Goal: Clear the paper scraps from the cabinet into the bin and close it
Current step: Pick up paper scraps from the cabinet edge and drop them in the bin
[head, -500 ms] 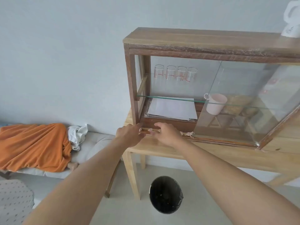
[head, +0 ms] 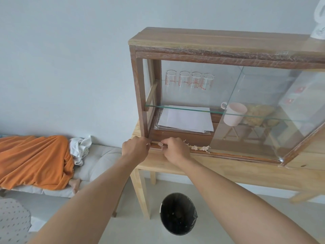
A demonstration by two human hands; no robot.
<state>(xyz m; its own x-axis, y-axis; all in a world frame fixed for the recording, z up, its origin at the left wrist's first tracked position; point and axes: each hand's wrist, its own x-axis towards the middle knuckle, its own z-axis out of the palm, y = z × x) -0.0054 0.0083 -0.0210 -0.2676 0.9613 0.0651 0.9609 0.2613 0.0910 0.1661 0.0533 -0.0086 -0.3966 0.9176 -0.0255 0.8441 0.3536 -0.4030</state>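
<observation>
Pale grey wall fills the background behind a light wooden surface [head: 228, 171], on which stands a dark-framed wooden cabinet with glass panels [head: 219, 50]. Its sliding glass door [head: 263, 111] is pushed toward the cabinet's right half, leaving the left half open.

Inside the cabinet, four clear measuring glasses with red markings [head: 190, 80] line the back above the glass shelf [head: 184, 108]. A pale pink mug [head: 234, 114] shows behind the door, and white paper sheets [head: 186, 118] lie on the cabinet's floor below the shelf.

Small crumpled whitish paper scraps [head: 200, 148] lie along the cabinet's bottom front track. The left hand [head: 135, 149] is at the cabinet's lower left corner, fingers curled closed; I cannot tell whether they hold anything. The right hand [head: 175, 150] rests just beside it on the track, fingers pinched together on one small scrap [head: 160, 144].

Below the cabinet, on the floor, stands a round black bin [head: 178, 213]. Left of the cabinet lies a low bed with an orange blanket [head: 35, 161] and a white crumpled cloth [head: 80, 147].
</observation>
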